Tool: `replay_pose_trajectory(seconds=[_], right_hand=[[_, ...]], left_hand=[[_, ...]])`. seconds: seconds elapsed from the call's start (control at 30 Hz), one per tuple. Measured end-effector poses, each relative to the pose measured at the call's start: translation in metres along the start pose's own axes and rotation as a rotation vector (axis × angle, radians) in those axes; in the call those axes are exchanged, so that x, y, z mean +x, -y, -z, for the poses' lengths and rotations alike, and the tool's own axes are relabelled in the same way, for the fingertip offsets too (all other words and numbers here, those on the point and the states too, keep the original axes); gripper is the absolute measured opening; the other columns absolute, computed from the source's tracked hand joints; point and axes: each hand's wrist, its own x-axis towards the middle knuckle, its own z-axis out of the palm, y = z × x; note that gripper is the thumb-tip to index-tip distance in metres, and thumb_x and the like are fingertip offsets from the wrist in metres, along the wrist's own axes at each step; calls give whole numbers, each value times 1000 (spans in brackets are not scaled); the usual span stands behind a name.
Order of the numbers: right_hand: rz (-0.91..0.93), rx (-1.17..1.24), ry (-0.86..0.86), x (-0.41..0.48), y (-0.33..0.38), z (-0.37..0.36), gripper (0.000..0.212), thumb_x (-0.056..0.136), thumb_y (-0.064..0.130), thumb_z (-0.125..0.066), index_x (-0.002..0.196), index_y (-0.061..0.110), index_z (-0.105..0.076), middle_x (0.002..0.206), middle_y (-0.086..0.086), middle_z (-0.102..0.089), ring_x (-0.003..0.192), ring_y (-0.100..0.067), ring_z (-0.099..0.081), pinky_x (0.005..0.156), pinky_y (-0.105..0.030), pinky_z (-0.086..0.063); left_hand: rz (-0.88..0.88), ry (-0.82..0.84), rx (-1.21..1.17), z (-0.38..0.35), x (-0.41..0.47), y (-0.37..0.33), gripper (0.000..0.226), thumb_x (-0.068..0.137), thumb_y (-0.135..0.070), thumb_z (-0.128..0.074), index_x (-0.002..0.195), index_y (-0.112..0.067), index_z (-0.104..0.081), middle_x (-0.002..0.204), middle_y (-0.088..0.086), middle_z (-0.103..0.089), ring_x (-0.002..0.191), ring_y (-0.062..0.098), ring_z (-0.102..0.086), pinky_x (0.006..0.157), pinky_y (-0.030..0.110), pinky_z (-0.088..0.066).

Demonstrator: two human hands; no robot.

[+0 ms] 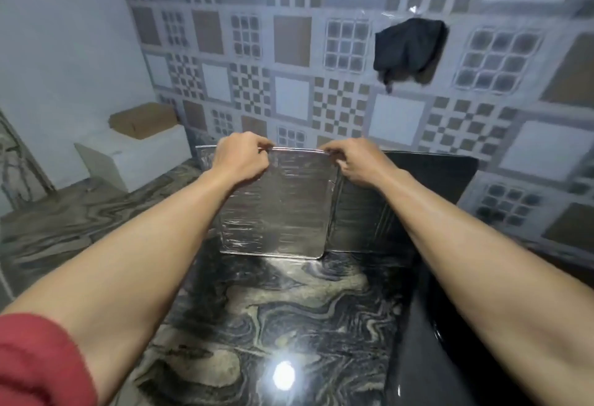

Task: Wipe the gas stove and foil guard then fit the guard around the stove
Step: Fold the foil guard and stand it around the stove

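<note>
Two outstretched hands, left (pixel 239 156) and right (pixel 360 163), grips pinched on upright foil guard's (pixel 276 206) top edge.

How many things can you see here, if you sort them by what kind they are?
Hands: 2, the left hand and right hand, both pinching the guard's top edge
Foil guard: 1, standing on the marble counter
Dark cloth on the tiled wall: 1
Brown cardboard box: 1
White block under the box: 1
Total: 6
</note>
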Motion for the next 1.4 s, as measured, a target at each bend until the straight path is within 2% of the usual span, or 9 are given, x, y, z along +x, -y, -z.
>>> replay_pose_trajectory(seconds=[0.13, 0.2, 0.33, 0.47, 0.67, 0.83, 1.0, 1.23, 1.4], right_hand=[[-12, 54, 33, 7, -6, 0, 39, 97, 15, -54, 133, 31, -59, 127, 4, -67, 120, -19, -60, 102, -42, -47], [-16, 93, 49, 12, -6, 2, 35, 99, 19, -54, 132, 29, -59, 129, 2, -66, 121, -19, -58, 103, -39, -46], [-11, 103, 46, 18, -8, 4, 32, 99, 10, -50, 126, 19, -64, 125, -2, -67, 116, -19, -61, 96, -28, -45], [-17, 136, 69, 16, -6, 5, 51, 90, -8, -43, 127, 20, -65, 127, -1, -66, 119, -16, -60, 94, -22, -42], [-6, 187, 93, 11, -1, 12, 56, 88, -8, -48, 130, 25, -63, 131, 1, -64, 121, -15, -57, 98, -24, -42], [0, 235, 34, 9, -1, 10, 53, 89, -7, -49, 129, 24, -64, 130, 1, -64, 123, -15, -57, 101, -27, -44], [13, 230, 56, 17, -1, 5, 53, 89, -5, -46, 126, 27, -66, 126, 2, -67, 118, -14, -59, 98, -28, -45], [13, 262, 67, 18, -3, 6, 53, 89, -5, -47, 126, 27, -65, 129, 2, -65, 120, -15, -58, 103, -36, -47], [2, 287, 34, 21, -9, 3, 46, 91, -1, -48, 121, 27, -69, 122, 2, -69, 114, -14, -62, 101, -39, -50]], left_hand=[[15, -122, 13, -22, 10, 3, 35, 90, -42, -51, 110, -28, -77, 114, 2, -74, 120, 28, -58, 114, 49, -30], [73, -265, 8, -33, 11, 1, 39, 88, -44, -58, 119, -25, -71, 130, 7, -64, 134, 31, -44, 116, 55, -19], [462, -444, -319, -46, 6, -28, 75, 81, -35, -72, 143, -18, -33, 159, 17, -16, 141, 42, -23, 111, 56, -28], [766, -287, -761, -52, 12, -45, 107, 85, -41, -69, 154, -2, 3, 162, 26, 5, 151, 38, -5, 119, 46, -15], [661, -202, -817, -63, 10, -50, 130, 77, -51, -76, 153, -6, 19, 163, 22, 11, 152, 29, 7, 119, 42, -12], [640, -168, -794, -61, 11, -44, 128, 79, -39, -80, 154, -10, 20, 163, 21, 12, 152, 29, 5, 119, 40, -14], [640, -144, -807, -57, 9, -43, 141, 69, -54, -82, 152, -11, 25, 161, 23, 18, 152, 29, 9, 119, 45, -10], [663, -120, -793, -54, 14, -40, 140, 71, -39, -86, 151, -13, 26, 161, 22, 20, 152, 31, 8, 120, 45, -8], [652, -130, -810, -54, 16, -47, 147, 64, -51, -86, 151, -14, 26, 161, 21, 20, 152, 33, 3, 120, 47, -11]])
